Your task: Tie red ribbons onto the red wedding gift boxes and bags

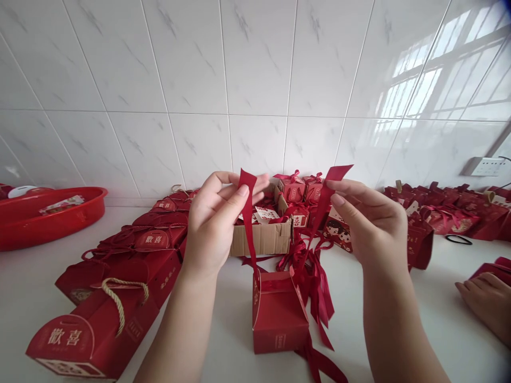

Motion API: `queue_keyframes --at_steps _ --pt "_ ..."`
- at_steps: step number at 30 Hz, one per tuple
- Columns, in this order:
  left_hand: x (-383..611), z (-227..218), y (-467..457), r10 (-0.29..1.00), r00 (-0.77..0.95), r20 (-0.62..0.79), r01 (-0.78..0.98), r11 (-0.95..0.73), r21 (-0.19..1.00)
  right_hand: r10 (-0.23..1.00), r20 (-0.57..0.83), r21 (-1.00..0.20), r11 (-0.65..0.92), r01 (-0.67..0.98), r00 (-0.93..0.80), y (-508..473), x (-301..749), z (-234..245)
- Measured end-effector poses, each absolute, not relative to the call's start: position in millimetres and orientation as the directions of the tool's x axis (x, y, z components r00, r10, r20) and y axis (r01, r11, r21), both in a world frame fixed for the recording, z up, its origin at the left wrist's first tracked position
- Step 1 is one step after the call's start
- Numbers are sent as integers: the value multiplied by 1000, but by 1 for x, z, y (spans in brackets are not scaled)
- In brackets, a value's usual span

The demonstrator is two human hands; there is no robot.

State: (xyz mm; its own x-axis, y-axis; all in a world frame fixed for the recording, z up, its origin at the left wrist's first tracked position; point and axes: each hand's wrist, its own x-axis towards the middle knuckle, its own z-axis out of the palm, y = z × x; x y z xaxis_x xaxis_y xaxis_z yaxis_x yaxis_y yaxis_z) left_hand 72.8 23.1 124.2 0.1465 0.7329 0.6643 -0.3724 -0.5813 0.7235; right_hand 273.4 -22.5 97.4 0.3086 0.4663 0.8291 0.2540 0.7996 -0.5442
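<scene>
Ribbon ends of flat, dark-red fabric (248,214) are pinched up high, one in the left hand (211,226), one in the right hand (375,221); below and between both, the red cardboard box (279,319) stands on the white tabletop (231,324).

This is looking like a room in a home or a small workshop, the view not settling which. A white bench (230,330) is running with its back edge against a wall of glossy marble-patterned tiles (191,64), and these are reflecting a barred window (421,80). Toward the back left corner a red plastic basin (90,224) is sitting, above the back right corner a white power strip (482,166) is showing, and red gift boxes (279,319) are standing in between.
</scene>
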Motion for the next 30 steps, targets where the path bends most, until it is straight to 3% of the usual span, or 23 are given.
queue_keyframes --at_steps 4,9,19,30 --pt "70 124 27 706 6 708 -324 -669 670 468 826 -548 797 254 313 -23 274 97" --pt "70 126 25 724 -32 689 -330 -659 676 487 821 -558 795 237 300 -24 273 97" --pt "77 124 20 587 -164 793 -207 -806 554 501 810 -568 799 197 304 -25 275 98" --pt "78 124 18 635 -150 758 -189 -770 609 498 823 -559 796 232 274 -23 275 96"
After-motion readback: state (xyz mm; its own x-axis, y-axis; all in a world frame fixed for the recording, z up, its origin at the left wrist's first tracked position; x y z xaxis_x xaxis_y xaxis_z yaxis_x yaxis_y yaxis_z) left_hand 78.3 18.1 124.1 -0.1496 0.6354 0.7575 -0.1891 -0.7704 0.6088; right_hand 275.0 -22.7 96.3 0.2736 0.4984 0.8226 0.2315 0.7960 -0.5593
